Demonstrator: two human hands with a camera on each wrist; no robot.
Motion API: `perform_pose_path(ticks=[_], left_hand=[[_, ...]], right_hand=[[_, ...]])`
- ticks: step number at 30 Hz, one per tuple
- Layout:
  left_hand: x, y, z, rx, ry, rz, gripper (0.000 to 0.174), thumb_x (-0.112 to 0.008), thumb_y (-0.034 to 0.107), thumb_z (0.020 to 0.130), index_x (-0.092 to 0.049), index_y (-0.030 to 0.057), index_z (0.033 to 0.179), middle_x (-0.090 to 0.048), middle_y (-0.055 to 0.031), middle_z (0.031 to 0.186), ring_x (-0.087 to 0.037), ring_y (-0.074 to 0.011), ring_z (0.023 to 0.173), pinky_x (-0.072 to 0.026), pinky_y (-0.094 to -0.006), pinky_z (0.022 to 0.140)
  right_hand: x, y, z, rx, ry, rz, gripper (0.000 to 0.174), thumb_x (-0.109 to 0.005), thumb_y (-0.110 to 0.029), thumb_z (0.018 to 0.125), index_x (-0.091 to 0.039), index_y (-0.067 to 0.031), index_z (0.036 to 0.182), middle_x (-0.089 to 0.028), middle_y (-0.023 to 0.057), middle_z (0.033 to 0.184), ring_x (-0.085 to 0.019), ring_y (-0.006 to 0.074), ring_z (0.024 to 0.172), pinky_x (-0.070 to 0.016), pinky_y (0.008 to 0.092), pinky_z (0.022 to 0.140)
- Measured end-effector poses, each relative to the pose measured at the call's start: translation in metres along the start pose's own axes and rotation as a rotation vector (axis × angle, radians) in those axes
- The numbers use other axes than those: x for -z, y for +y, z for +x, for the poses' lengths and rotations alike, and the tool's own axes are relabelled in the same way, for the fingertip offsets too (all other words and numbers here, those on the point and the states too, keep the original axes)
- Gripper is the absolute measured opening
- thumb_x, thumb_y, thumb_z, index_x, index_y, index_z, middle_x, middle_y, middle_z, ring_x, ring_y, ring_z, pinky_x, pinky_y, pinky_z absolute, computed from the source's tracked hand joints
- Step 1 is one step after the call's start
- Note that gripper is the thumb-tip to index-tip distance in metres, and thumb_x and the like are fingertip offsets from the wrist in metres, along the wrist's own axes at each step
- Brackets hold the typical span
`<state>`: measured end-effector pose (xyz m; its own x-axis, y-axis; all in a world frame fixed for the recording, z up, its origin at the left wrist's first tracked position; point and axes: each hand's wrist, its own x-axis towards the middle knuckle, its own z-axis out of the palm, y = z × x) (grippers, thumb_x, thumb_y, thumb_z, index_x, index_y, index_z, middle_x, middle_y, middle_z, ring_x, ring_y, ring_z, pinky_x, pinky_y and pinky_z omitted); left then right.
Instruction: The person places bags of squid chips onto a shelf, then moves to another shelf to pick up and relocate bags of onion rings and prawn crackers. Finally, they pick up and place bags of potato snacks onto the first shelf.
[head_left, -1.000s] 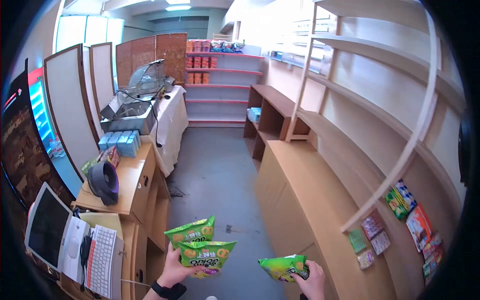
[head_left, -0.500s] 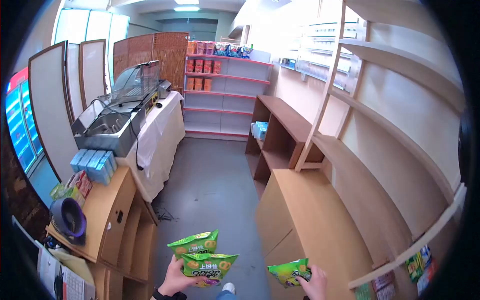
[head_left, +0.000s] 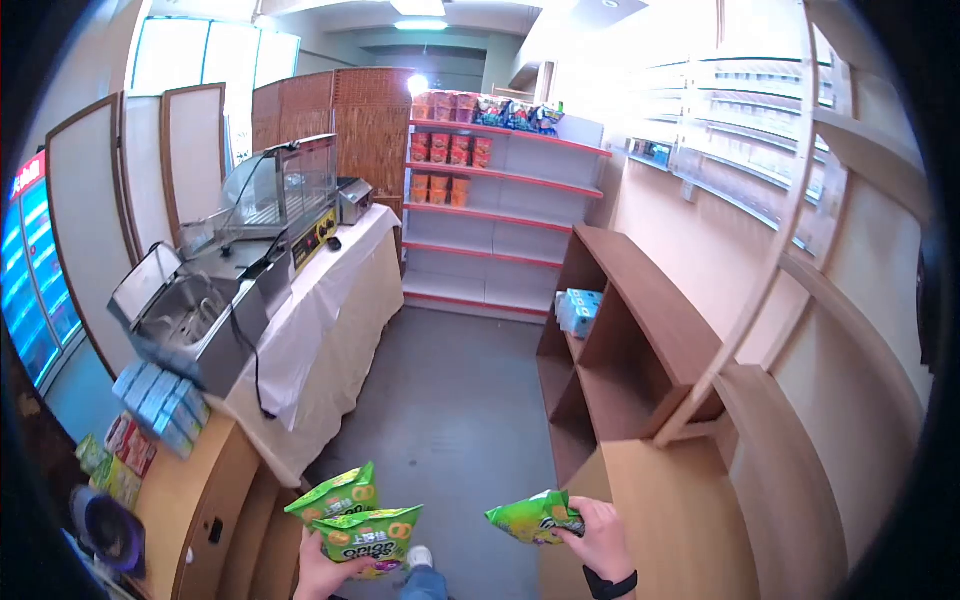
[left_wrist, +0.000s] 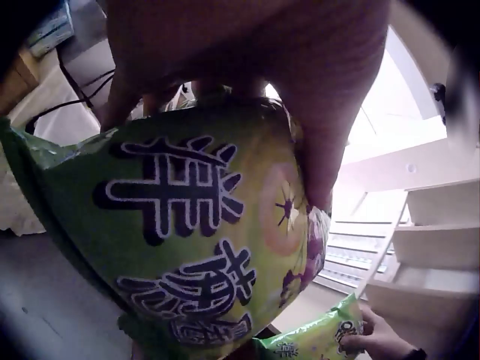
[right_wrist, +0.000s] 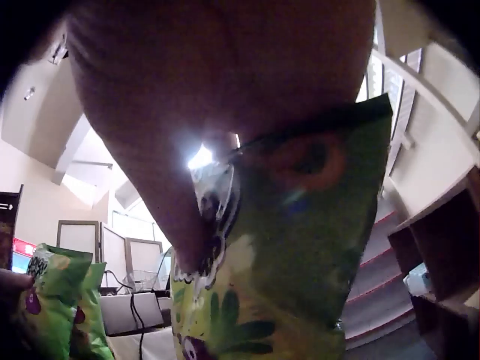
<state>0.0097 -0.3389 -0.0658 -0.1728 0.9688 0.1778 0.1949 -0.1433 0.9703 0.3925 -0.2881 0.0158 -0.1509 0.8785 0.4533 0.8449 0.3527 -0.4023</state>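
On my left, blue boxes (head_left: 160,402) stand at the far end of the left bench (head_left: 205,475). Right of that bench's edge, above the floor (head_left: 440,400), my left hand (head_left: 325,572) holds two bags: the front bag (head_left: 372,540) overlaps the rear bag (head_left: 342,490), with my thumb across the front one's face. My fingers on the rear one are mostly hidden, so I judge it the likelier to slip. Carrying this pair well calls for one firm pinch through both, without a squeeze that might pop them or crush the contents.

Further right, well apart, my right hand (head_left: 600,540) pinches the third bag (head_left: 528,520) by its right end, the rest leaning out leftward; a hold nearer its middle would steady it. In the head view that hand lies close to the right bench (head_left: 685,500); I can't tell the clearance, so I'd give its left edge room.
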Motion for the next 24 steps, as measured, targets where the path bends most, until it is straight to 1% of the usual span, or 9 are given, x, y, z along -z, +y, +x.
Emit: perform_pose_path(ticks=[2, 4, 6, 8, 10, 16, 19, 21, 24], left_hand=[[-0.005, 0.014, 0.055, 0.14, 0.099, -0.055, 0.068, -0.079, -0.006, 0.064, -0.043, -0.0012, 0.123, -0.059, -0.0126, 0.113, -0.061, -0.0213, 0.097, -0.0535, -0.0334, 0.081], [-0.008, 0.009, 0.125, 0.132, 0.064, 0.001, 0.071, -0.079, -0.006, 0.063, -0.043, -0.0002, 0.123, -0.059, -0.0127, 0.113, -0.061, -0.0221, 0.099, -0.0537, -0.035, 0.083], [-0.013, 0.021, 0.194, 0.103, 0.006, -0.002, 0.058, -0.09, 0.019, 0.056, -0.064, 0.0019, 0.105, -0.049, -0.0116, 0.121, -0.051, -0.0238, 0.112, -0.0433, -0.0375, 0.094], [-0.027, 0.031, 0.255, 0.169, -0.043, -0.112, 0.057, -0.089, 0.018, 0.056, -0.064, 0.0011, 0.104, -0.05, -0.0111, 0.121, -0.052, -0.0244, 0.11, -0.0432, -0.0375, 0.095], [-0.046, 0.04, 0.318, -0.111, -0.055, 0.031, 0.056, -0.089, 0.018, 0.056, -0.065, 0.0017, 0.104, -0.051, -0.0112, 0.121, -0.051, -0.0251, 0.111, -0.0431, -0.0377, 0.095], [-0.119, 0.011, 0.467, -0.192, -0.213, 0.046, 0.056, -0.09, 0.019, 0.054, -0.068, 0.0063, 0.103, -0.052, -0.01, 0.119, -0.048, -0.0261, 0.114, -0.0415, -0.0388, 0.097], [-0.158, -0.025, 0.536, -0.214, -0.242, 0.169, 0.057, -0.09, 0.018, 0.053, -0.066, 0.004, 0.103, -0.051, -0.0104, 0.119, -0.05, -0.0256, 0.112, -0.0433, -0.0384, 0.095], [-0.192, -0.053, 0.58, -0.048, -0.256, -0.21, 0.072, -0.081, -0.004, 0.064, -0.041, 0.0007, 0.124, -0.059, -0.0129, 0.114, -0.061, -0.0231, 0.1, -0.0533, -0.036, 0.084], [-0.226, -0.062, 0.656, -0.076, -0.233, -0.108, 0.072, -0.08, -0.004, 0.065, -0.04, 0.0007, 0.125, -0.059, -0.0133, 0.114, -0.06, -0.0244, 0.102, -0.0532, -0.0378, 0.085]], right_hand=[[-0.023, 0.015, 0.046, -0.036, -0.039, -0.043, 0.044, -0.08, -0.023, 0.065, -0.059, -0.0096, 0.102, -0.064, 0.0095, 0.093, -0.06, 0.0299, 0.09, -0.0445, 0.0396, 0.082], [-0.039, 0.033, 0.1, -0.047, -0.028, -0.056, 0.044, -0.081, -0.022, 0.064, -0.06, -0.0097, 0.101, -0.064, 0.0096, 0.093, -0.06, 0.0298, 0.089, -0.0446, 0.0394, 0.081], [-0.048, 0.047, 0.153, -0.05, 0.024, -0.064, 0.045, -0.081, -0.022, 0.064, -0.06, -0.0093, 0.101, -0.064, 0.0097, 0.093, -0.06, 0.0299, 0.089, -0.0447, 0.0394, 0.08], [-0.055, 0.064, 0.199, -0.06, 0.057, -0.072, 0.045, -0.081, -0.022, 0.064, -0.06, -0.0092, 0.101, -0.064, 0.0097, 0.093, -0.06, 0.03, 0.089, -0.0446, 0.0396, 0.08], [-0.062, 0.079, 0.237, -0.087, 0.097, -0.08, 0.045, -0.081, -0.022, 0.063, -0.06, -0.0091, 0.101, -0.064, 0.0098, 0.093, -0.06, 0.0301, 0.089, -0.0445, 0.0398, 0.08], [-0.106, 0.161, 0.322, -0.282, 0.097, -0.103, 0.044, -0.081, -0.023, 0.063, -0.059, -0.009, 0.099, -0.064, 0.0091, 0.094, -0.06, 0.0296, 0.089, -0.0442, 0.0395, 0.08], [-0.129, 0.213, 0.374, -0.287, 0.071, -0.185, 0.044, -0.08, -0.023, 0.062, -0.059, -0.0092, 0.098, -0.064, 0.0085, 0.093, -0.06, 0.0292, 0.089, -0.0443, 0.0394, 0.079], [-0.134, 0.252, 0.418, -0.294, 0.081, -0.204, 0.043, -0.08, -0.023, 0.062, -0.059, -0.0094, 0.097, -0.064, 0.008, 0.092, -0.06, 0.0288, 0.089, -0.0443, 0.0394, 0.079], [-0.131, 0.302, 0.51, -0.245, 0.086, -0.221, 0.042, -0.079, -0.021, 0.062, -0.06, -0.0097, 0.097, -0.064, 0.0073, 0.092, -0.06, 0.0284, 0.089, -0.0445, 0.0394, 0.079]])
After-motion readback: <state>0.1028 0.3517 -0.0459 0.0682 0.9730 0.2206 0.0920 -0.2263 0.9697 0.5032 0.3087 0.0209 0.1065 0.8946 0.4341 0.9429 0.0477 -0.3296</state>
